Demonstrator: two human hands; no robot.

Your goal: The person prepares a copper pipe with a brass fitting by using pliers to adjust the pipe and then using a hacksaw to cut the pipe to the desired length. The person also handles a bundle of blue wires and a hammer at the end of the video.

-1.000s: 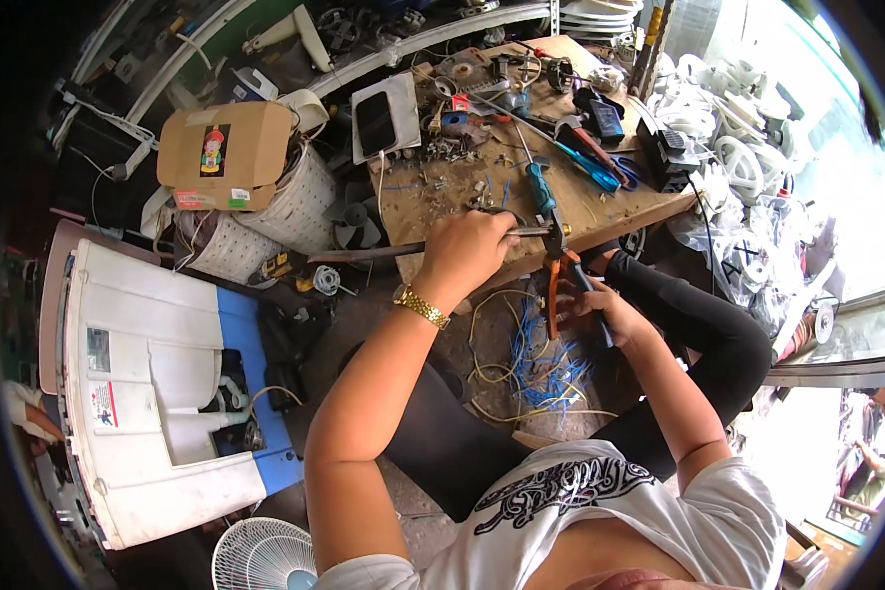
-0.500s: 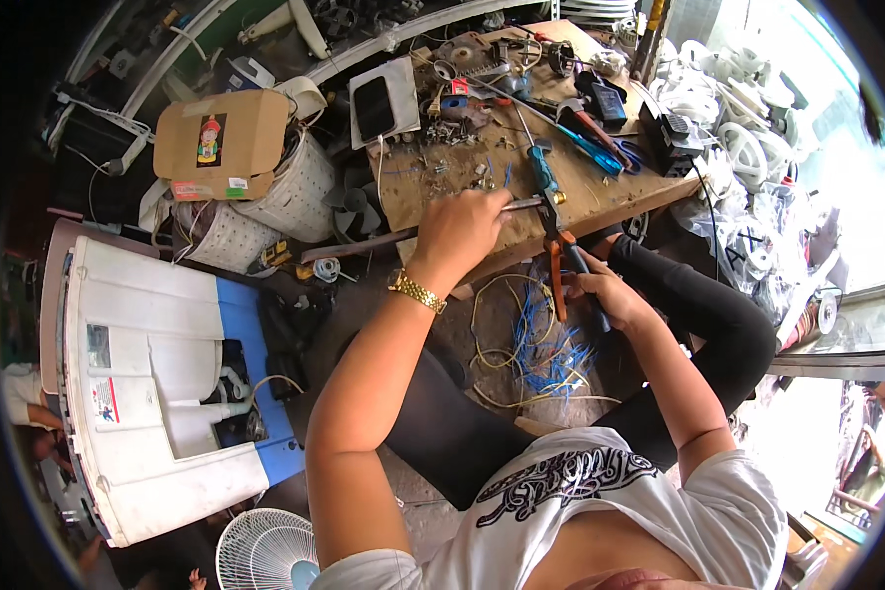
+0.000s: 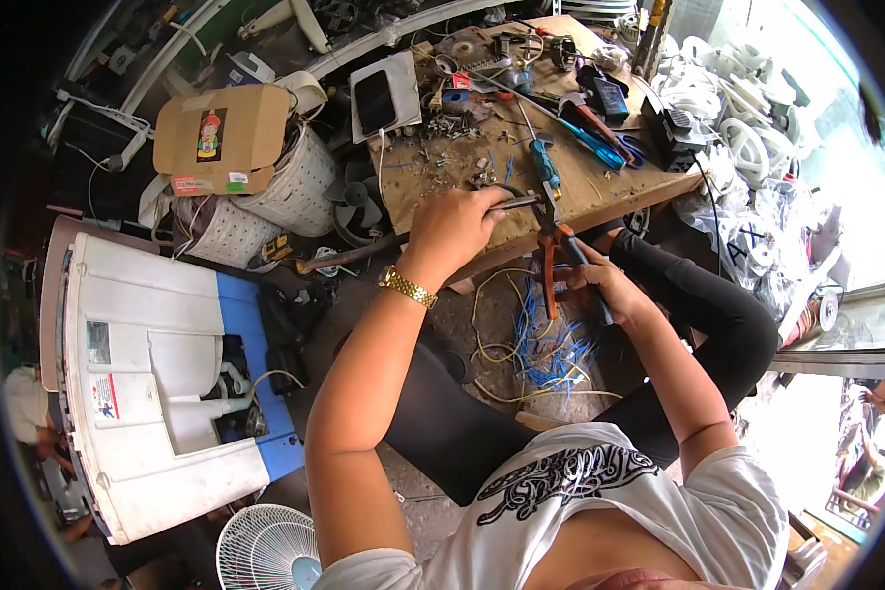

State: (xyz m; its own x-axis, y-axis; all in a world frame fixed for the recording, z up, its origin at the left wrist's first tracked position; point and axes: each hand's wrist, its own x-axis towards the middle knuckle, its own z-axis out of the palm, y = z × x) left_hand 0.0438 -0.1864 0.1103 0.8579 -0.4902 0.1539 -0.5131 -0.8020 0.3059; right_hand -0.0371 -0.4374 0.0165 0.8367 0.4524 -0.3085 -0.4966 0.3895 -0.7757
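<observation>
My left hand [image 3: 452, 228] grips a short metal rod [image 3: 516, 202] over the front edge of the wooden workbench [image 3: 619, 197]. My right hand [image 3: 600, 283] is closed on pliers [image 3: 563, 246] with orange and dark handles, their jaws at the right end of the rod. Whether the jaws grip it is too small to tell. A teal-handled screwdriver [image 3: 545, 165] lies just beyond the jaws, with blue tools [image 3: 592, 143] to its right and small metal bits [image 3: 442, 128] scattered behind my left hand.
A phone [image 3: 374, 100] lies on the bench's left. Left are a cardboard box [image 3: 241, 138], baskets [image 3: 280, 206] and a white-and-blue appliance [image 3: 133, 295]. Right are white plastic parts [image 3: 742, 133]. Cables [image 3: 551, 354] lie below, a fan [image 3: 261, 551] near me. Other people [image 3: 29, 408] show at both sides.
Both hands have moved a little up and to the left with the rod and pliers, and the pliers' handles sit higher in the picture.
</observation>
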